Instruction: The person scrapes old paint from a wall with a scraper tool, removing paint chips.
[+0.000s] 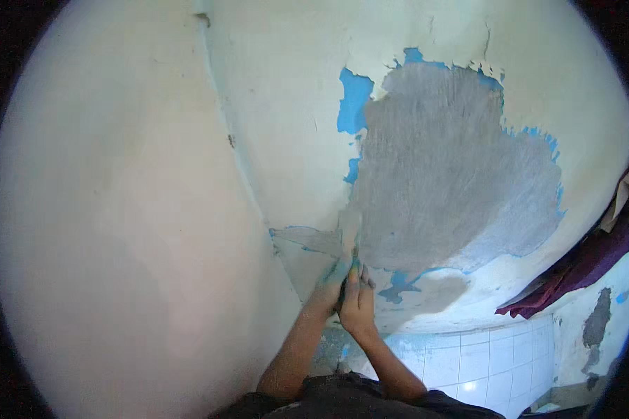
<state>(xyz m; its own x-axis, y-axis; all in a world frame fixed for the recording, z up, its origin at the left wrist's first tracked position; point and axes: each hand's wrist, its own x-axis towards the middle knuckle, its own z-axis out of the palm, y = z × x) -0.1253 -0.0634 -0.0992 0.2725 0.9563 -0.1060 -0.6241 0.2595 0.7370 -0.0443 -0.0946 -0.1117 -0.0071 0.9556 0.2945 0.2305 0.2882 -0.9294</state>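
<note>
Both my hands are together low in the middle, in front of a painted wall (288, 120). My right hand (357, 304) is closed on the handle of a scraper or putty knife (351, 230), whose flat pale blade lies at the left edge of a large bare grey patch (440, 167). My left hand (331, 288) is close against the tool and the right hand; its fingers are blurred, so its hold cannot be told. A narrow grey strip (314, 239) runs left from the blade. Blue paint (354, 99) shows along the ragged edges.
A wall corner (241, 162) runs down at left. Dark red cloth (566, 275) hangs at right. Below it are white wall tiles (474, 356) and another wall (576, 324) with peeled spots. A thin crack (486, 42) marks the upper wall.
</note>
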